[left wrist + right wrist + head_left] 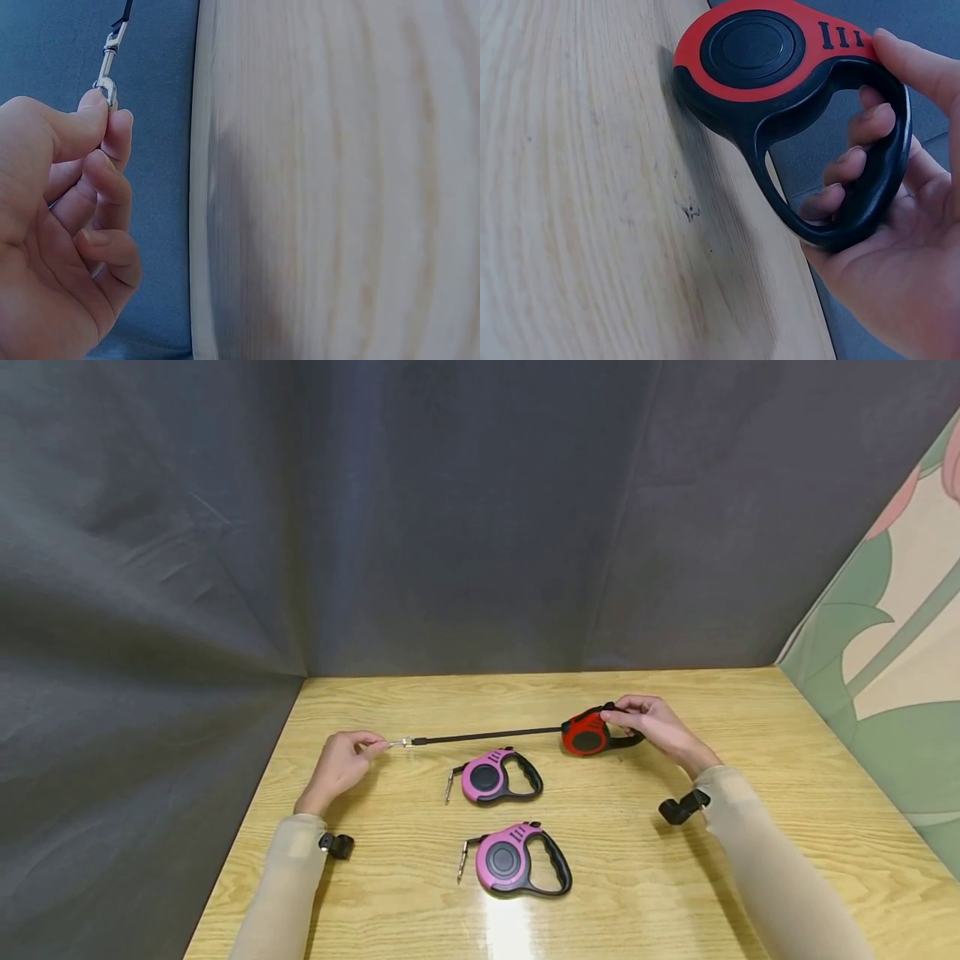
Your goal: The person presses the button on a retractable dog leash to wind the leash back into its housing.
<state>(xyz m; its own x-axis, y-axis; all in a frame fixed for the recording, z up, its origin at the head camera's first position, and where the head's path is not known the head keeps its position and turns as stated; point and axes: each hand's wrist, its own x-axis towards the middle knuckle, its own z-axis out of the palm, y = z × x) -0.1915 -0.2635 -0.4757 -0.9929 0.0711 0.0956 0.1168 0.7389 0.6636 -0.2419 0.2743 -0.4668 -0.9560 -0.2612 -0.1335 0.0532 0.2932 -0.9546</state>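
Note:
My right hand (651, 725) grips the black handle of a red retractable dog leash (585, 733), its fingers curled through the handle loop in the right wrist view. From the leash a black strap (487, 736) runs taut to the left. At its end is a silver metal clip (109, 67), which my left hand (345, 767) pinches between thumb and forefinger. Two pink retractable leashes lie on the table nearer to me. One pink leash (486, 778) lies just below the strap, and the other pink leash (504, 860) lies closer still. Both have their clips at the left.
All this is over a light wooden table (405, 893). A dark grey curtain (465, 527) hangs behind and to the left of it. At the right stands a panel (892, 693) with a floral pattern.

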